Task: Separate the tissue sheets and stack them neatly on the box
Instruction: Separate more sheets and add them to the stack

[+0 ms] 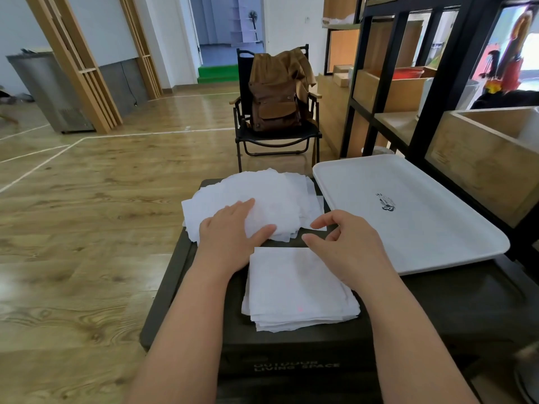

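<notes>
A: Where do the tissue sheets sit?

B: On the dark box (291, 342) lid. A loose, ragged pile (262, 199) lies at twelve o'clock, and a squarer stack (297, 290) sits nearer, at six o'clock of it. A white tray (437, 228) rests at three o'clock.

A: And the hands?

B: The left hand (230, 231) lies flat on the loose pile's near edge, fingers straight, pressing, grasping nothing. The right hand (347, 243) hovers above the neat stack's far edge, thumb and forefinger curved toward each other; I can't tell whether they pinch a sheet.

A: How will a sheet handle?

B: Probably featherlight, limp, clingy and easily torn. I'd pin the pile and peel one sheet from a free corner at its four o'clock.
</notes>
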A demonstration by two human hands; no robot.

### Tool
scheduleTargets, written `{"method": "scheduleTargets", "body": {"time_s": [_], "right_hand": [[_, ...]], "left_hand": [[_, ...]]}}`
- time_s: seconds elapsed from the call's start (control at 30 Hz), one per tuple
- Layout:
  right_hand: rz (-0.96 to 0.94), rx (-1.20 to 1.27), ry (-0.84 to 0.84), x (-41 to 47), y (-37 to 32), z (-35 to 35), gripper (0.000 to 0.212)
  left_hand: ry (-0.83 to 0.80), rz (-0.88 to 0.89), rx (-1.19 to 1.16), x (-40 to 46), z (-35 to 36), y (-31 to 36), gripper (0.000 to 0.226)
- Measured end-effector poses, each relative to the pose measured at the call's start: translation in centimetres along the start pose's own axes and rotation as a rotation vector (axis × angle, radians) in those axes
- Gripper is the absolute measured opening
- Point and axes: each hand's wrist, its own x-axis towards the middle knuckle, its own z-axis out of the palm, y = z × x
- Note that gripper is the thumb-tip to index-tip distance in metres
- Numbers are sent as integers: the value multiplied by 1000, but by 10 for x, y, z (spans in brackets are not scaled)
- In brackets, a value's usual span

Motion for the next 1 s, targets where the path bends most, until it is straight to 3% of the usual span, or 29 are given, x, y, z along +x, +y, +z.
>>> {"method": "scheduleTargets", "body": {"time_s": [0.13,0.43,0.73,0.87,1.0], "right_hand": [[-8,9,-2,0,0,0,14],[-24,17,-6,0,0,1,13],[-36,18,3,1,2,2,9],[-40,37,10,2,3,3,5],[-93,116,23,3,1,4,7]], "left_hand": [[79,14,21,-2,-2,-1,56],[51,31,33,-5,-3,1,61],[278,26,-123,-8,-12,7,23],[336,-56,-373,-14,-28,12,33],[165,-192,-1006,-24,-58,23,20]]}}
